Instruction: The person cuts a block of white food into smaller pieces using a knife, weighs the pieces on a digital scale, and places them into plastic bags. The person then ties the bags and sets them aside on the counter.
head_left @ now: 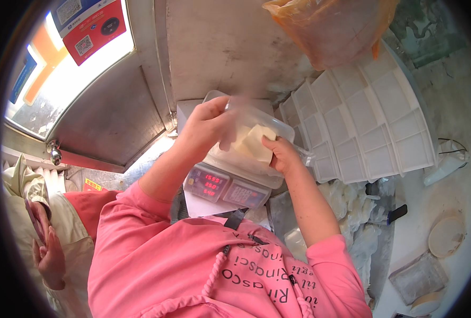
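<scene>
My right hand (282, 154) grips a stack of thin, pale yellow sheets (258, 144), thumb on top; they look like dough wrappers. My left hand (209, 121) is partly motion-blurred, its fingers pinching the edge of a clear plastic bag (229, 104) at the left of the sheets. Some of the clear film also shows beside my right wrist. Beneath both hands is a translucent plastic tray (277, 179) on a digital scale (207, 183) with lit red digits. What lies under the sheets is mostly hidden.
Stacked white plastic crates (362, 119) stand to the right, under an orange plastic bag (334, 35). Bunched clear bags (350, 206) lie below the crates. At the left are a metal panel (100, 119) and another person's hands (48, 254) holding a phone-like object.
</scene>
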A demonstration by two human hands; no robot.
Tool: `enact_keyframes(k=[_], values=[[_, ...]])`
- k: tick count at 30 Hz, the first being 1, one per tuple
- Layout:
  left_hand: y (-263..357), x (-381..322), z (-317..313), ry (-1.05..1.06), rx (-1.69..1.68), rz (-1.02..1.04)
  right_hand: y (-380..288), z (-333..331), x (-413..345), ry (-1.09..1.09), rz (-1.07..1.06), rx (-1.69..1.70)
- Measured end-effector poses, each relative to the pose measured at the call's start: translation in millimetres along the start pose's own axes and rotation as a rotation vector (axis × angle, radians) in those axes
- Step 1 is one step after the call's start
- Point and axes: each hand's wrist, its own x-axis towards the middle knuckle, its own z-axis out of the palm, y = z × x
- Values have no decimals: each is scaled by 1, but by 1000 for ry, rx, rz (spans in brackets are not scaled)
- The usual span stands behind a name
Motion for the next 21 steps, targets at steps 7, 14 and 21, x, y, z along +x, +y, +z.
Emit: enact_keyframes(k=[7,14,21], values=[[-95,6,-16,433,-130,-71,13,-13,12,280,-99,-520],[-116,11,5,237,-233,-183,0,3,-3,466,-222,-1139],[-42,-9,0,169,-536,189,-1,11,-15,315,-802,-1675]])
